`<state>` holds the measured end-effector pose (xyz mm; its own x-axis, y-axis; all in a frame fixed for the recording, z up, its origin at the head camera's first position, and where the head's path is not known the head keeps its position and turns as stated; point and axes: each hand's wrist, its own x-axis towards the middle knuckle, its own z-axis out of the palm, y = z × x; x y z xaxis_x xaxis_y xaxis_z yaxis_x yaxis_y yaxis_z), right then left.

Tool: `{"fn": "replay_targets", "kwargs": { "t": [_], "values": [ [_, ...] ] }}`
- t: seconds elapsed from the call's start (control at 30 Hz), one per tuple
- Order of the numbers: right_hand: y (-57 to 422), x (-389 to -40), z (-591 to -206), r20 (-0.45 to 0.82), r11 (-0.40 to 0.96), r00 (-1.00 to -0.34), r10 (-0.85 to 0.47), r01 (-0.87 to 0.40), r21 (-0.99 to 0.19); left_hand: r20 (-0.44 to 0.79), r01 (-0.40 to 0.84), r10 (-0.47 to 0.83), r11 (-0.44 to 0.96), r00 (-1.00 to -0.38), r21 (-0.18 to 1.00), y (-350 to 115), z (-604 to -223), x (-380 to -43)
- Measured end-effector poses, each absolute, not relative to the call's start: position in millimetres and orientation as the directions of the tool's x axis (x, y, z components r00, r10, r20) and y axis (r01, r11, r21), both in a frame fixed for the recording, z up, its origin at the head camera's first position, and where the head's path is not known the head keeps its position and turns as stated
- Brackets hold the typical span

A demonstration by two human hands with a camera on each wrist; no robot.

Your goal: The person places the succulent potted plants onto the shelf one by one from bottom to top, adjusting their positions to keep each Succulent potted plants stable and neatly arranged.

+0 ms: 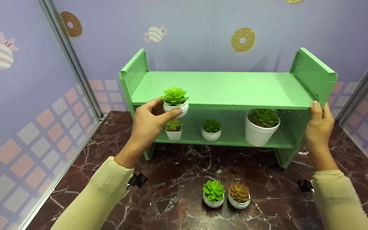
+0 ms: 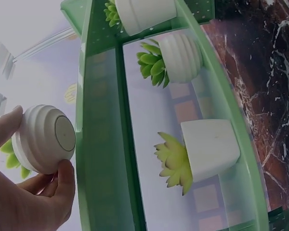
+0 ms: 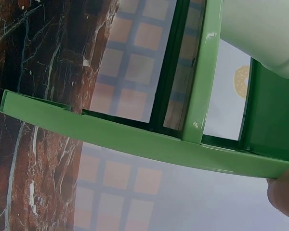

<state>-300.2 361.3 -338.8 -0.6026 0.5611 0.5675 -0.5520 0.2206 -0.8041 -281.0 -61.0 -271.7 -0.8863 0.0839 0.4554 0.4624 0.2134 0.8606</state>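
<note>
My left hand (image 1: 152,119) grips a small potted succulent (image 1: 175,107) by its ribbed white pot, thumb in front, fingers behind. In the head view the plant overlaps the front edge of the green shelf's (image 1: 219,88) upper board; the left wrist view shows the pot's round underside (image 2: 65,134). At the shelf's right end, my right hand (image 1: 320,127) holds the side panel between thumb and fingers. On the lower board stand a square-potted succulent (image 1: 174,134), a dark green succulent in a ribbed pot (image 1: 211,134) and a larger white-potted plant (image 1: 260,132).
Two small succulents, one bright green (image 1: 213,195) and one reddish (image 1: 239,197), stand on the dark marbled table (image 1: 171,179) in front of the shelf. Patterned walls (image 1: 200,28) enclose the back and both sides.
</note>
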Motion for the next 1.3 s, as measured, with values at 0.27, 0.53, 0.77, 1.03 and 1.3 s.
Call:
{"fn": "replay_targets", "kwargs": {
  "t": [0.27, 0.53, 0.77, 1.03, 1.3],
  "values": [
    [361.7, -298.5, -341.5, 0.566, 0.175, -0.606, 0.559, -0.581, -0.795, 0.466, 0.469, 0.064, 0.210, -0.882, 0.858, -60.3, -268.9, -286.8],
    [361.8, -298.9, -342.5, 0.579, 0.189, -0.593, 0.560, -0.589, -0.786, 0.456, 0.457, 0.055, 0.215, -0.888, 0.863, -56.3, -252.8, -275.7],
    [362.2, -299.1, -341.4, 0.597, 0.206, -0.591, 0.543, -0.596, -0.776, 0.459, 0.448, 0.025, 0.274, -0.888, 0.851, -52.3, -236.2, -264.1],
    [363.8, -300.4, -340.5, 0.589, 0.226, -0.595, 0.547, -0.573, -0.788, 0.465, 0.451, 0.023, 0.286, -0.885, 0.845, -57.6, -246.9, -288.7],
    [363.3, -303.5, -341.5, 0.601, 0.263, -0.579, 0.552, -0.563, -0.784, 0.481, 0.464, 0.021, 0.306, -0.876, 0.831, -59.3, -247.7, -301.9]
  ]
}}
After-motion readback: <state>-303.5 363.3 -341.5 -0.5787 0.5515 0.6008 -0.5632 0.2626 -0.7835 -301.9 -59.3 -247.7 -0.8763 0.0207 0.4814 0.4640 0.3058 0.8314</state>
